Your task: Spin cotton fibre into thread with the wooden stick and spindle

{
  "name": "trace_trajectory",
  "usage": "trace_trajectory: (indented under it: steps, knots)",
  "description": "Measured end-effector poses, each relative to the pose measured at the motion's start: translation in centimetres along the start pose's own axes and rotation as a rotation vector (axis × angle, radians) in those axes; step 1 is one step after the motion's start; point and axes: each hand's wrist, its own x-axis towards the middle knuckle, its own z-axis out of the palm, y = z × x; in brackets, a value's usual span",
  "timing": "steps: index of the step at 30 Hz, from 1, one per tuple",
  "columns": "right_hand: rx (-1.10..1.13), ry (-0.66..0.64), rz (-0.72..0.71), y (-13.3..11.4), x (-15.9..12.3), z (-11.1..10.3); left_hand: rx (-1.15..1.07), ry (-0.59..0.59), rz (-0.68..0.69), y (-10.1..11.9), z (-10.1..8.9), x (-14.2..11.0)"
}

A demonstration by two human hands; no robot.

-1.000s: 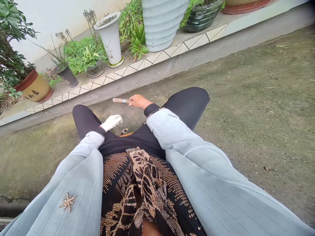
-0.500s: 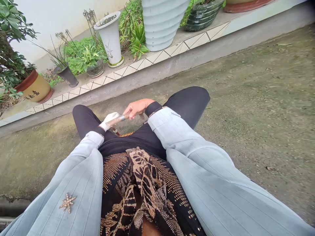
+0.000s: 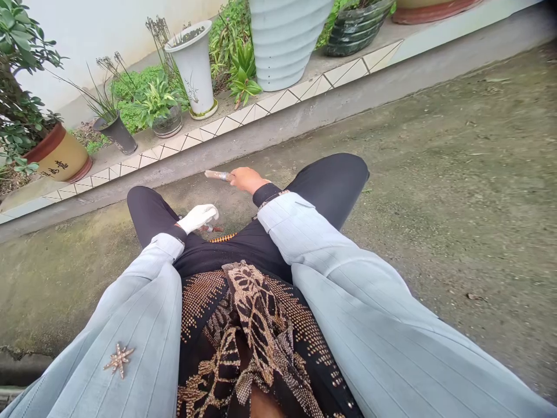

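Note:
My right hand [image 3: 247, 180], bare, is closed around a wooden-handled tool [image 3: 216, 175]. Its pale handle points left, with a silvery band beside my fingers; the rest is hidden by the hand, so its kind cannot be told. Lower and to the left, my left hand [image 3: 198, 217] wears a white glove. Its fingers are curled, and whatever they may hold is hidden. A small reddish-brown piece [image 3: 213, 229] shows just below the glove; I cannot tell whether the hand touches it. The two hands are apart, between my knees.
A tiled ledge [image 3: 282, 103] runs across the front, bearing a white pot [image 3: 198, 69], a large ribbed pot [image 3: 285, 46], a dark pot [image 3: 119, 134] and a tan pot [image 3: 63, 157]. Concrete ground [image 3: 435, 174] surrounds my legs. A yellow-black striped edge [image 3: 223, 238] lies between my thighs.
My right hand has moved up and away from the left, carrying the tool. The handle, which lay across the gloved hand, now points left above it. The left fingers now show curled.

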Motion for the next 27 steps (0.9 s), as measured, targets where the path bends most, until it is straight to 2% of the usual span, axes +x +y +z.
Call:
trace_trajectory:
  steps: [3, 7, 9, 11, 12, 14, 17, 20, 23, 25, 27]
  knots:
    - [-0.101, -0.182, 0.02, 0.0, -0.2, 0.6, 0.017, 0.172, -0.006, 1.2, -0.2, -0.2]
    - [-0.13, -0.571, -0.032, 0.2, -0.8, 1.0, -0.017, 0.3, -0.068, 1.9, -0.6, -0.4]
    - [-0.025, -0.764, -0.119, 0.4, -1.3, 0.6, -0.074, 0.362, -0.09, 1.6, -0.7, -0.2]
    - [0.219, -0.88, -0.277, 0.5, -1.7, -0.2, -0.118, 0.419, -0.098, 1.2, -0.9, 0.0]
    - [0.375, -0.867, -0.364, 0.5, -1.9, -0.7, -0.131, 0.431, -0.101, 0.9, -0.9, 0.1]
    - [0.656, -0.647, -0.471, 0.4, -2.2, -1.4, -0.142, 0.388, -0.116, 0.5, -0.9, 0.3]
    - [0.802, -0.246, -0.411, -0.1, -2.1, -1.7, -0.146, 0.236, -0.14, 0.1, -0.6, 0.3]
    - [0.672, -0.059, -0.269, -0.6, -1.7, -1.0, -0.14, 0.114, -0.137, 0.0, -0.3, 0.3]
    - [0.316, 0.055, -0.171, -0.6, -1.2, -0.1, -0.06, 0.025, -0.09, 0.2, -0.1, 0.3]
    - [0.111, 0.057, -0.143, -0.3, -0.9, 0.5, 0.066, 0.038, -0.049, 0.4, -0.2, 0.2]
    - [0.08, 0.011, -0.18, 0.1, -0.7, 0.9, 0.199, 0.112, -0.027, 0.6, -0.5, 0.3]
